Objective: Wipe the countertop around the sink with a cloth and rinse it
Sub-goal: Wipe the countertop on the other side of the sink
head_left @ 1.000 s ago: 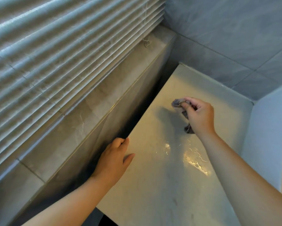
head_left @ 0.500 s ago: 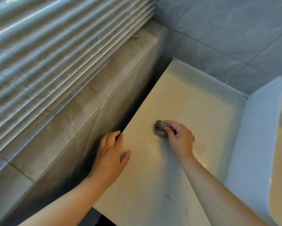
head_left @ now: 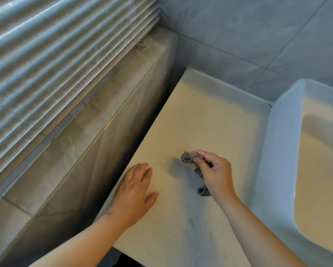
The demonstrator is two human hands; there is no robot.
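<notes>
**Step in hand:** wiping the countertop (head_left: 210,116) left of the sink (head_left: 275,151). By my judgement, rinsing has not yet begun.

**Right hand (head_left: 216,176):** the fingers are curled and clenched round a small grey cloth (head_left: 187,157), held as a tight wad. 1 end protrudes past the fingertips on the side away from the sink, and a 2nd tail hangs out below the palm. The cloth sits over the middle of the countertop, near the sink wall but apart from it. It appears to touch the surface, though the shadow beneath makes contact hard to confirm.

**Left hand (head_left: 134,191):** released and holding nothing, fingers straight, palm flat on the countertop at the edge farthest from the sink. It probably serves as a brace.

**Recommendations:**
- The wad covers little surface per pass, so spreading the cloth flat under the palm would widen each stroke.
- Work in overlapping strokes from the rear seam toward the front edge.
- Include the strip along the sink wall and the rear corner beside the sink, where grime likely gathers.
- Move the left hand aside so the patch under it gets wiped.
</notes>
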